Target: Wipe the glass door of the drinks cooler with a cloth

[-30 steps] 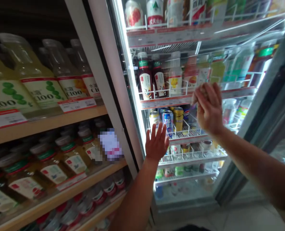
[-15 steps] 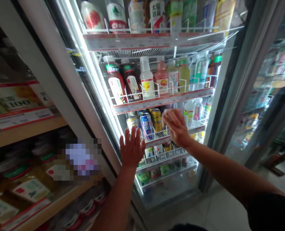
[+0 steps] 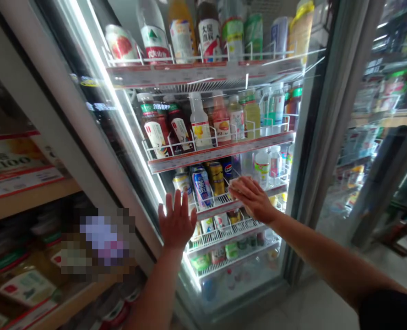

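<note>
In front of me stands a lit drinks fridge with a glass door (image 3: 237,293), whose surface shows reflections. My left hand (image 3: 177,222) is spread flat at the glass, fingers apart, in front of the lower left shelves; it holds nothing. Whether its palm presses on the glass I cannot tell. Fingers bent together, my right hand (image 3: 253,199) is at the glass with a small whitish cloth (image 3: 236,183) under its fingertips, mostly hidden by them. Behind the glass, between the hands, are a blue can (image 3: 202,187) and a gold can (image 3: 217,178).
Bottles fill the upper racks, among them a red-labelled water bottle (image 3: 154,39). A metal door frame (image 3: 330,123) runs down the right side. At left, a wooden shelf (image 3: 28,201) carries juice packs and jars. Part of the lower left is pixelated.
My right hand has moved down across the glass, and the cloth shows more clearly. My left hand stays spread. The view has shifted slightly, so the shelves appear lower and further left.
</note>
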### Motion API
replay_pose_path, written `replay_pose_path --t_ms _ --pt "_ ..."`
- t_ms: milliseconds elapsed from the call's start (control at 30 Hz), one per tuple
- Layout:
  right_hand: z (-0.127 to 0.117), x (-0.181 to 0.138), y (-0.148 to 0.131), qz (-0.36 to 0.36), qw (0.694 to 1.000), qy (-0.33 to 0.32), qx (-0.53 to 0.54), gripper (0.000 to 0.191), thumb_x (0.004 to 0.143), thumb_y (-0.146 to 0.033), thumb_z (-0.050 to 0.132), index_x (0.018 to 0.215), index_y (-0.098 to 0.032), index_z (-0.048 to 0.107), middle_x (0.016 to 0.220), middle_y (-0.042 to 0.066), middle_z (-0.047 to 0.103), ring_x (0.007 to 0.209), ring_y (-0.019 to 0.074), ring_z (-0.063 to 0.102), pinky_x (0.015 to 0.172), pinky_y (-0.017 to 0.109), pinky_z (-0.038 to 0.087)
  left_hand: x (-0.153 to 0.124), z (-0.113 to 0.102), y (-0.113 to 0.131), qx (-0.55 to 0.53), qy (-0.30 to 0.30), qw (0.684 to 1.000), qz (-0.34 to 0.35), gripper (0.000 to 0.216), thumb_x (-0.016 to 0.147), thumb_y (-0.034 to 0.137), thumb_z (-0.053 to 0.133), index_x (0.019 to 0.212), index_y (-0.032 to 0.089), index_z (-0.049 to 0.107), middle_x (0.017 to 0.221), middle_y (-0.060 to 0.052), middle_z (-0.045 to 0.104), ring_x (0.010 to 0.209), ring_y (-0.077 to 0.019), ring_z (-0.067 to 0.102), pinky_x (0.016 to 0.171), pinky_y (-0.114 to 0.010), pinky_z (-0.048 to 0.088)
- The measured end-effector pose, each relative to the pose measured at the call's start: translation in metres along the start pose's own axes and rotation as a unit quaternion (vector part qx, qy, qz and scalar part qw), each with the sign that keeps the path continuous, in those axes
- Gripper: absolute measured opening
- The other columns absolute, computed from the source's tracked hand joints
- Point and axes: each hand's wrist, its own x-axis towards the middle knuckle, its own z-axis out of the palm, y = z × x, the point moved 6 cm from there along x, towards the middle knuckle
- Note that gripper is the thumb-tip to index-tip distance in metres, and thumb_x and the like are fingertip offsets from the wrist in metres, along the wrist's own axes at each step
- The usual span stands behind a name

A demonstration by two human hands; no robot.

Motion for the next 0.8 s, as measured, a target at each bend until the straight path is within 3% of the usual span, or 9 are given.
replay_pose_path --t_ms 67,200,267,333,467,667,800 --pt "-0.003 -0.002 0.007 -0.014 1.0 -0.016 0.001 0.077 0.097 -0.007 0.052 0.163 -0.035 0.023 0.157 -0.003 0.052 0.155 0.0214 0.031 0.129 0.047 0.035 0.0 0.0 0.0 -0.001 0.004 1.0 0.001 0.078 0.096 0.032 0.061 0.163 0.023 0.023 0.162 -0.01 0.037 0.158 -0.0269 0.02 0.131 -0.048 0.014" --pt "-0.023 0.006 0.049 0.105 0.991 0.079 -0.006 0.078 0.097 -0.004 0.051 0.16 -0.044 0.027 0.168 -0.008 0.032 0.157 0.0263 0.028 0.128 0.054 0.035 0.0 0.0 0.0 -0.008 0.007 1.0 0.004 0.079 0.096 0.032 0.062 0.164 0.023 0.022 0.164 -0.008 0.034 0.158 -0.0258 0.017 0.131 -0.047 0.011" --pt "-0.024 -0.001 0.054 0.139 0.985 0.103 -0.007 0.077 0.097 -0.004 0.052 0.16 -0.043 0.029 0.17 -0.007 0.026 0.157 0.0291 0.026 0.128 0.057 0.035 0.001 0.0 0.001 -0.014 0.005 1.0 0.001 0.079 0.096 0.031 0.062 0.164 0.024 0.022 0.164 -0.007 0.033 0.158 -0.0257 0.017 0.132 -0.047 0.011" --pt "-0.018 -0.015 0.046 0.122 0.989 0.087 -0.006 0.078 0.097 -0.004 0.053 0.161 -0.039 0.028 0.17 -0.004 0.028 0.157 0.0307 0.027 0.126 0.058 0.037 0.001 -0.001 0.002 -0.012 0.004 1.0 -0.002 0.079 0.096 0.031 0.061 0.164 0.024 0.022 0.164 -0.008 0.034 0.158 -0.0254 0.017 0.132 -0.047 0.011" --pt "-0.012 -0.027 0.033 0.019 1.0 0.017 0.001 0.08 0.095 -0.005 0.057 0.162 -0.036 0.026 0.16 0.002 0.048 0.154 0.0289 0.035 0.124 0.054 0.041 0.002 -0.003 0.005 0.019 0.004 1.0 0.005 0.076 0.098 0.033 0.057 0.164 0.019 0.022 0.163 -0.009 0.035 0.158 -0.0246 0.015 0.132 -0.045 0.01" --pt "-0.04 -0.011 0.085 0.115 0.986 0.124 -0.008 0.067 0.099 -0.011 0.055 0.157 -0.038 0.039 0.166 0.003 0.038 0.153 0.0348 0.035 0.122 0.062 0.039 0.002 -0.004 0.007 0.039 -0.001 0.999 0.003 0.076 0.098 0.034 0.055 0.164 0.02 0.021 0.162 -0.009 0.038 0.158 -0.0247 0.016 0.132 -0.045 0.013" --pt "-0.031 -0.033 0.076 0.074 0.994 0.078 0.005 0.069 0.098 -0.011 0.055 0.159 -0.036 0.036 0.164 0.005 0.042 0.153 0.0343 0.035 0.122 0.061 0.04 -0.001 -0.002 0.004 0.04 -0.001 0.999 -0.003 0.076 0.098 0.036 0.054 0.165 0.023 0.018 0.162 -0.008 0.038 0.157 -0.0248 0.019 0.131 -0.046 0.015"
